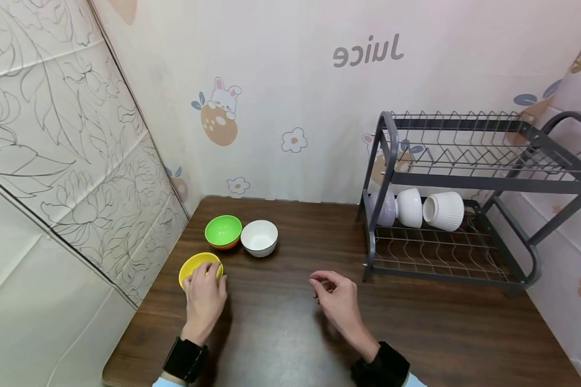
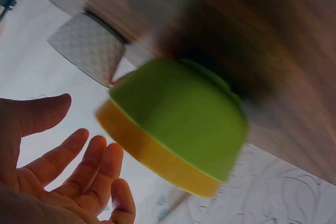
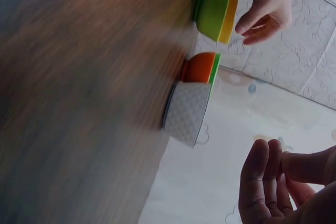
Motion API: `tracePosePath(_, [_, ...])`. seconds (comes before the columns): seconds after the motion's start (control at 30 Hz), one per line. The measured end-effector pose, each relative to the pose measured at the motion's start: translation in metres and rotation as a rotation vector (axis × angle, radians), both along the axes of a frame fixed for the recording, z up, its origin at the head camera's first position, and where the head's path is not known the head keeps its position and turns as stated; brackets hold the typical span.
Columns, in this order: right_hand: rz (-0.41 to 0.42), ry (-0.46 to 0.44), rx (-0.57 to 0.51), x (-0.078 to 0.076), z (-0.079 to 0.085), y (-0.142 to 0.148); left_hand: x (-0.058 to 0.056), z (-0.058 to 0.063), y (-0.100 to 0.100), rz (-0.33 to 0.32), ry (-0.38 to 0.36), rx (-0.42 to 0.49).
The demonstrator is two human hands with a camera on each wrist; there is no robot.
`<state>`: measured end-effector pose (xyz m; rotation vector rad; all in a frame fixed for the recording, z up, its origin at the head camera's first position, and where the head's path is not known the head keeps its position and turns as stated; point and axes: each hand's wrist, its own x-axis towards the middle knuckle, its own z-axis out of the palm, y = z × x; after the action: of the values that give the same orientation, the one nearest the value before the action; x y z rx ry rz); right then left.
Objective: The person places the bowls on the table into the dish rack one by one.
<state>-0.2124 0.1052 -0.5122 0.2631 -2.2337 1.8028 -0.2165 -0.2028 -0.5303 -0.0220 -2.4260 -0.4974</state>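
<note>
At the table's left side, a yellow bowl [image 1: 191, 264] sits nested in a green bowl [image 2: 181, 116]. My left hand [image 1: 205, 298] hovers at its near rim, thumb and fingers spread; in both wrist views a small gap separates the fingertips from the stack. Behind it stands a second stack, a bright green bowl [image 1: 222, 230] inside an orange bowl [image 3: 200, 67]. A white bowl [image 1: 259, 234] with a textured outside is right beside that stack. Over the middle of the table, my right hand [image 1: 340, 301] hangs with loosely curled fingers, thumb close to the fingertips, and holds nothing.
A dark two-tier dish rack [image 1: 452, 277] occupies the table's right side. On its lower tier lie a lavender cup [image 1: 387, 209], a white cup [image 1: 409, 208] and a ribbed white cup [image 1: 445, 211], all on their sides. Printed wall coverings border the wooden table [image 1: 281, 333] behind and left.
</note>
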Motion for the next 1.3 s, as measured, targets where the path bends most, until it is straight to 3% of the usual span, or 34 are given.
tracePosePath(0.17, [0.014,0.021,0.042,0.005,-0.001,-0.008,0.006,0.0,-0.009,0.023,-0.053,-0.008])
tracePosePath(0.67, [0.071,0.114,0.093,0.013,-0.005,-0.034,0.011,-0.005,-0.022,0.041,-0.084,-0.01])
tracePosePath(0.93, [0.144,0.144,0.109,0.011,-0.003,-0.054,0.013,-0.009,-0.024,0.03,-0.057,-0.02])
tracePosePath(1.13, [0.166,0.124,0.12,0.014,-0.006,-0.059,0.017,-0.012,-0.025,0.028,-0.058,-0.001])
tracePosePath(1.3, [0.166,0.114,0.133,0.015,-0.006,-0.06,0.015,-0.011,-0.027,0.019,-0.015,0.004])
